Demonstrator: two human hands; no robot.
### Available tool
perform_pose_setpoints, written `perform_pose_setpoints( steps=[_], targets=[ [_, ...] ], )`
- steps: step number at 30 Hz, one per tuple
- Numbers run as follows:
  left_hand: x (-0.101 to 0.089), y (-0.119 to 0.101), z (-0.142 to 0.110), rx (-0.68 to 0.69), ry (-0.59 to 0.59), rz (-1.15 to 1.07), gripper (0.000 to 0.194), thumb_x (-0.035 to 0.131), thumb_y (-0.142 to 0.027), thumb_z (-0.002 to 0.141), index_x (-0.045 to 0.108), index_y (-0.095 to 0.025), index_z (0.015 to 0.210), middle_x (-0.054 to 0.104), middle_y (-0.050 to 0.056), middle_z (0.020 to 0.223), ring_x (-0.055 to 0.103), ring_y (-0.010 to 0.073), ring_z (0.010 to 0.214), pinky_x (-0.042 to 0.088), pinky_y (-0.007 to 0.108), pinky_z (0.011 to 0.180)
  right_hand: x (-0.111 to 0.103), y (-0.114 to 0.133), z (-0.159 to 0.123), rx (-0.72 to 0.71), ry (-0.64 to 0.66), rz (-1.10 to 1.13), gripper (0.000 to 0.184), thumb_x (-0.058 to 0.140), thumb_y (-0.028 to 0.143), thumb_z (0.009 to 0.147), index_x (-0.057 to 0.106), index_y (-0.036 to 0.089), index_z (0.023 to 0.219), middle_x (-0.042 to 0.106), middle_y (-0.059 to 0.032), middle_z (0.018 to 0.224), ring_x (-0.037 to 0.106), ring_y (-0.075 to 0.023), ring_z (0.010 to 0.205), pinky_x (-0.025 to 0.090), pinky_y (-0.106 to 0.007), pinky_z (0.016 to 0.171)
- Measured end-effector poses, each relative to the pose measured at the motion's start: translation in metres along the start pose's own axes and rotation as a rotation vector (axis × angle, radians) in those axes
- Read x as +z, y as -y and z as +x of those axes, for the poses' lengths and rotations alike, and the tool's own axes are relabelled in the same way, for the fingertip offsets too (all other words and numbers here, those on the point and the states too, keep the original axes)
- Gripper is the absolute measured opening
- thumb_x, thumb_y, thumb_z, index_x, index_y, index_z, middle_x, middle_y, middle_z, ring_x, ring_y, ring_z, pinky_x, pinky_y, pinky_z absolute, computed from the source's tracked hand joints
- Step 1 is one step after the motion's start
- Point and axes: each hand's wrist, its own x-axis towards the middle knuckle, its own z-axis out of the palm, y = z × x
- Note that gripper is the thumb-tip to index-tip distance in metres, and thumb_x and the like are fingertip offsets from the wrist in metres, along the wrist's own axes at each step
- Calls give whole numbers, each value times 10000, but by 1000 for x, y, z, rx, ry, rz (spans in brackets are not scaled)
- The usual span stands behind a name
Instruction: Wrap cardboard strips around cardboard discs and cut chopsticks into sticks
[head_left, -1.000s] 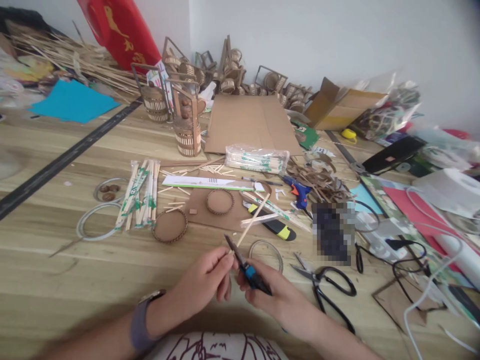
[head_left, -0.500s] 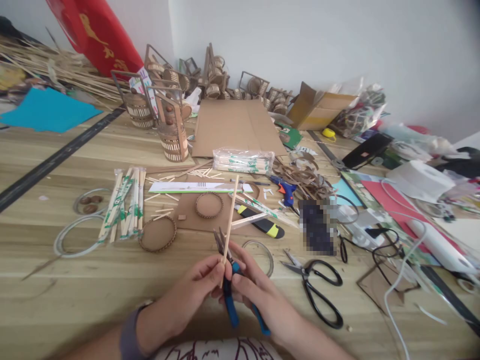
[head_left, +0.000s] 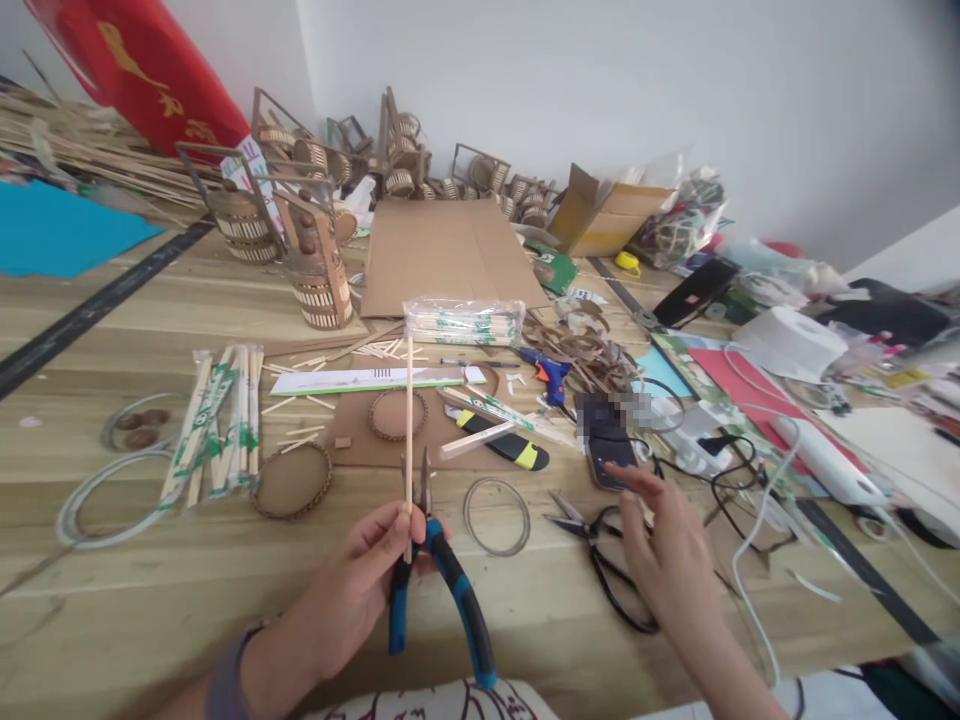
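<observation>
My left hand is closed on an upright wooden chopstick, pinched between thumb and fingers. The same hand also holds blue and black pliers, their jaws pointing away and their handles spread. My right hand is empty, its index finger stretched to the lower edge of a dark smartphone, partly blurred out. I cannot tell whether the fingertip touches the screen. Black-handled scissors lie beneath and left of that hand, partly covered by it. Between the hands rests a coil of wire.
Paper-wrapped chopsticks, a braided ring and more wire lie left. A utility knife and a blue glue gun are ahead. Small slatted baskets stand at the back. White cables run along the right.
My right hand has let go of the pliers and moved right to the phone. The pliers' handles have spread apart in my left hand. The view has shifted slightly right.
</observation>
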Motion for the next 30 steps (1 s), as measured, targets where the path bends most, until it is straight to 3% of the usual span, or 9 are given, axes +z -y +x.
perform_pose_setpoints(
  steps=[3, 6, 11, 21, 30],
  targets=[
    [0, 1, -1, -20, 6, 1, 393, 839, -497, 682, 600, -186, 684, 676, 25, 832, 612, 175, 829, 477, 266, 784, -2, -35, 4, 21, -85, -183, 264, 374, 342, 904, 557, 210, 1040, 698, -142, 1035, 609, -326, 998, 406, -495, 908],
    [1, 0, -2, -28, 1, 10, 383, 841, -494, 682, 615, -185, 681, 680, 19, 814, 603, 163, 810, 473, 249, 767, 6, -50, 3, 33, -63, -232, 229, 377, 288, 865, 550, 217, 996, 712, -142, 1021, 594, -338, 1027, 370, -507, 925],
    [0, -1, -4, -36, -10, -1, 392, 857, -500, 655, 621, -188, 671, 698, 17, 818, 612, 163, 811, 473, 245, 781, 18, -61, 3, 20, -41, -290, 199, 367, 300, 851, 537, 233, 928, 732, -126, 997, 608, -317, 987, 360, -474, 926],
    [-3, 1, -1, -28, 12, 5, 372, 823, -502, 706, 624, -189, 676, 694, 15, 776, 596, 159, 779, 449, 239, 748, -11, -81, 6, 60, -155, -438, 226, 358, 279, 843, 561, 212, 917, 683, -128, 788, 597, -339, 836, 342, -498, 901],
    [-4, 1, 0, -26, 26, 7, 355, 815, -495, 719, 632, -191, 691, 689, 10, 780, 588, 159, 782, 434, 240, 736, 5, -87, 11, -17, -108, -410, 242, 373, 228, 829, 584, 211, 945, 704, -108, 887, 618, -295, 852, 368, -444, 895]
  ],
)
